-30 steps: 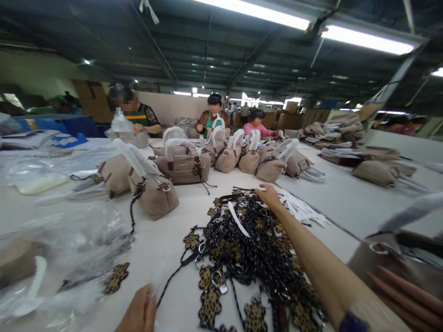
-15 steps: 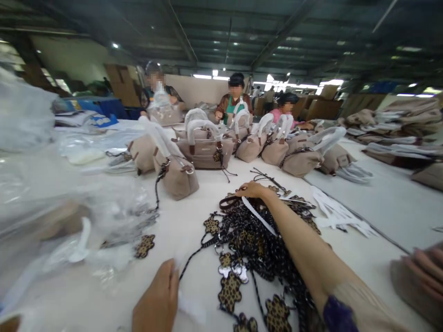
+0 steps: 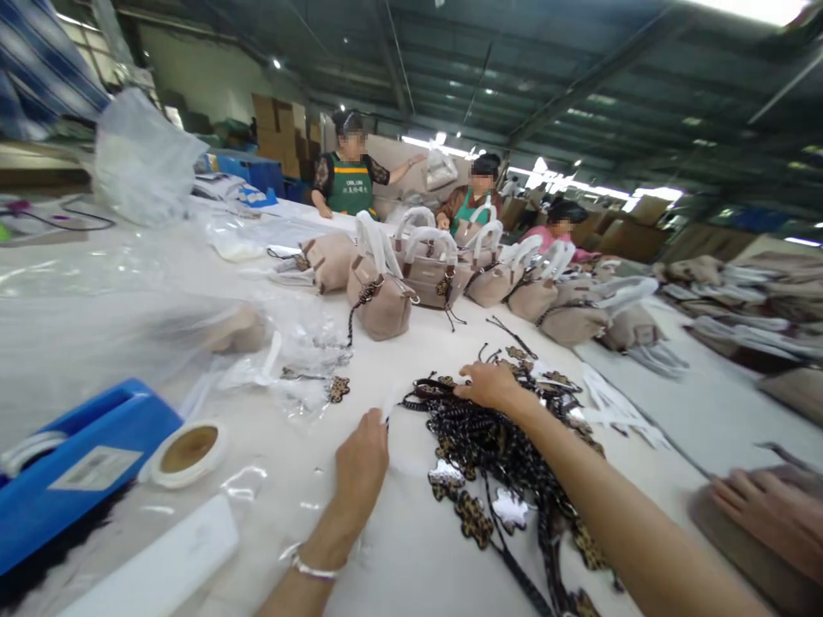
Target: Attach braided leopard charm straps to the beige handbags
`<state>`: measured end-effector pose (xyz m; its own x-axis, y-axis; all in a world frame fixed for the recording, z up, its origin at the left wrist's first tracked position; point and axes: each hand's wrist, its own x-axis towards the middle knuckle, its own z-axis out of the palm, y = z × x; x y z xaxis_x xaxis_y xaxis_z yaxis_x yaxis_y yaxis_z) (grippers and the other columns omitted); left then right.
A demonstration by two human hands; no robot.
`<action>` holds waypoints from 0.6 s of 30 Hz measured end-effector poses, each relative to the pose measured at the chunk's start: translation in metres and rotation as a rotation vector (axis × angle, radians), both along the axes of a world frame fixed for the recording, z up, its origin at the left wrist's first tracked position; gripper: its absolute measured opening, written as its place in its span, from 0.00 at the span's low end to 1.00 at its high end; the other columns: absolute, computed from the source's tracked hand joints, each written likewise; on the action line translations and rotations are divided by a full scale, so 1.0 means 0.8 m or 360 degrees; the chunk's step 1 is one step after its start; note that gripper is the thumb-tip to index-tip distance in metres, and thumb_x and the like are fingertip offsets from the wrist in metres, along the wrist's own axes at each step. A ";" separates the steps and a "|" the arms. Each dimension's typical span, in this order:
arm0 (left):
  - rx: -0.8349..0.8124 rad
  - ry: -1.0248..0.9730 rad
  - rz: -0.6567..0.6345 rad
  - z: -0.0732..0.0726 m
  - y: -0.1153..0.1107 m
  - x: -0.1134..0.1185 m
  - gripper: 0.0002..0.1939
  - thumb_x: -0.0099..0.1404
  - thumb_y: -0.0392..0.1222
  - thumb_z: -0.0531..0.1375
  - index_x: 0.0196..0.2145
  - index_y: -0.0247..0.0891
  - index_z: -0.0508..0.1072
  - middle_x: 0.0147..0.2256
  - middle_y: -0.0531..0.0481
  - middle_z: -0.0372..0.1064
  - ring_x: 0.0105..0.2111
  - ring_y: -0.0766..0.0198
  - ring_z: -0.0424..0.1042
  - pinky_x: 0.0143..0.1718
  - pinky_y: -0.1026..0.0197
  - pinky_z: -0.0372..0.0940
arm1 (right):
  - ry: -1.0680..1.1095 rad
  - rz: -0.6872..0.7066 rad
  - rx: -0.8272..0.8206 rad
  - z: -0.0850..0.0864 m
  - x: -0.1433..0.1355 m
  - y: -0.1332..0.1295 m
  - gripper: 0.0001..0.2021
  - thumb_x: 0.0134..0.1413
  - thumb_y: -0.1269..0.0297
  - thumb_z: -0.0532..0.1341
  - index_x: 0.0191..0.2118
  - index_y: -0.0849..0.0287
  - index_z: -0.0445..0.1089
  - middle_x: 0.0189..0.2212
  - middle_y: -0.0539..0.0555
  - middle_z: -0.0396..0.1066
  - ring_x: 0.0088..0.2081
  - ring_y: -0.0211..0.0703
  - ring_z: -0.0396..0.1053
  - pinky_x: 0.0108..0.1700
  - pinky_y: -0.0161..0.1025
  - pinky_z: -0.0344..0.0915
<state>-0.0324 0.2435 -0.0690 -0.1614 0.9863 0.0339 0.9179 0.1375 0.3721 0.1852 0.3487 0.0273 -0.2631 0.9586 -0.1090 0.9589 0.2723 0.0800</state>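
Note:
My left hand (image 3: 363, 458), a bracelet at its wrist, is closed in a pinch above the white table. A thin whitish strip (image 3: 391, 399) stands up from its fingertips, with a dark speck beside it. My right hand (image 3: 492, 386) rests at the far side of a tangled pile of black braided cords (image 3: 495, 437), its bent fingers on a dark strap (image 3: 432, 390). Leopard-print flower charms (image 3: 474, 519) and shiny silver pieces (image 3: 511, 509) hang out of the pile's near side. The strap's part under my fingers is hidden.
Several beige handbags (image 3: 381, 308) with wrapped handles stand beyond the pile. At left are a blue tape dispenser (image 3: 96, 463), a tape roll (image 3: 188, 454) and clear plastic bags (image 3: 147, 283). Another person's hand (image 3: 771, 514) lies on beige material at right. White strips (image 3: 621, 403) lie beyond the pile.
The view has swung left, bringing in the tape dispenser. My left hand has come forward, nearer the pile; the cord stretched between them no longer shows. My right hand stays at the pile.

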 end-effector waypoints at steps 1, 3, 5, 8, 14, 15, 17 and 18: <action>0.0001 0.0001 -0.0012 0.002 0.000 0.000 0.10 0.72 0.39 0.47 0.46 0.39 0.66 0.40 0.47 0.74 0.38 0.59 0.76 0.31 0.62 0.64 | 0.0026 0.0070 0.0020 -0.007 -0.017 -0.018 0.19 0.55 0.52 0.60 0.50 0.53 0.72 0.49 0.59 0.72 0.52 0.54 0.67 0.58 0.54 0.55; 0.0013 0.0010 -0.0027 0.004 -0.001 -0.001 0.10 0.73 0.39 0.47 0.46 0.39 0.66 0.40 0.46 0.74 0.37 0.58 0.76 0.30 0.62 0.63 | 0.0082 0.0231 0.0032 -0.026 -0.044 -0.055 0.23 0.56 0.50 0.59 0.56 0.49 0.67 0.56 0.54 0.67 0.58 0.49 0.61 0.63 0.51 0.47; 0.0040 0.0019 -0.0032 0.005 -0.001 -0.002 0.10 0.73 0.39 0.47 0.47 0.38 0.66 0.40 0.46 0.74 0.37 0.58 0.76 0.29 0.62 0.62 | 0.0151 0.0386 0.0111 -0.046 -0.055 -0.085 0.31 0.53 0.49 0.62 0.60 0.54 0.62 0.59 0.57 0.64 0.60 0.52 0.58 0.64 0.51 0.44; 0.0078 0.0019 -0.0034 0.004 -0.002 -0.002 0.10 0.72 0.39 0.48 0.47 0.37 0.65 0.41 0.45 0.74 0.37 0.58 0.76 0.29 0.62 0.61 | 0.0060 0.0340 0.0292 -0.061 -0.035 -0.108 0.24 0.54 0.52 0.63 0.55 0.56 0.67 0.51 0.58 0.69 0.55 0.53 0.61 0.62 0.51 0.47; 0.0179 0.0030 -0.0054 -0.001 -0.005 -0.002 0.11 0.72 0.39 0.47 0.47 0.36 0.65 0.41 0.44 0.74 0.37 0.58 0.76 0.29 0.62 0.61 | -0.0143 0.0055 0.0305 -0.027 0.061 -0.104 0.08 0.60 0.62 0.59 0.38 0.58 0.73 0.40 0.58 0.72 0.48 0.53 0.63 0.50 0.46 0.56; 0.0187 0.0034 -0.0061 -0.002 -0.005 -0.002 0.11 0.72 0.39 0.47 0.47 0.36 0.65 0.40 0.44 0.74 0.37 0.58 0.76 0.30 0.62 0.61 | -0.0152 0.0023 0.0303 -0.021 0.075 -0.103 0.08 0.60 0.63 0.58 0.39 0.58 0.73 0.41 0.59 0.72 0.48 0.53 0.63 0.50 0.45 0.56; 0.0195 0.0044 -0.0063 -0.004 -0.004 -0.002 0.11 0.72 0.39 0.47 0.47 0.36 0.65 0.40 0.43 0.74 0.37 0.58 0.76 0.30 0.62 0.62 | -0.0163 -0.0050 0.0299 -0.012 0.097 -0.105 0.08 0.60 0.65 0.57 0.39 0.58 0.73 0.42 0.59 0.72 0.49 0.52 0.63 0.50 0.45 0.54; 0.0196 0.0048 -0.0063 -0.005 -0.004 -0.002 0.11 0.72 0.40 0.47 0.48 0.36 0.65 0.40 0.43 0.73 0.37 0.58 0.76 0.30 0.62 0.62 | -0.0166 -0.0092 0.0299 -0.010 0.105 -0.107 0.08 0.59 0.67 0.57 0.39 0.58 0.74 0.42 0.59 0.72 0.49 0.52 0.63 0.51 0.45 0.54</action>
<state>-0.0340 0.2403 -0.0728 -0.1193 0.9800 0.1595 0.9328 0.0556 0.3561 0.2695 0.2633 0.0197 -0.2036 0.9778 0.0489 0.9563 0.1879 0.2239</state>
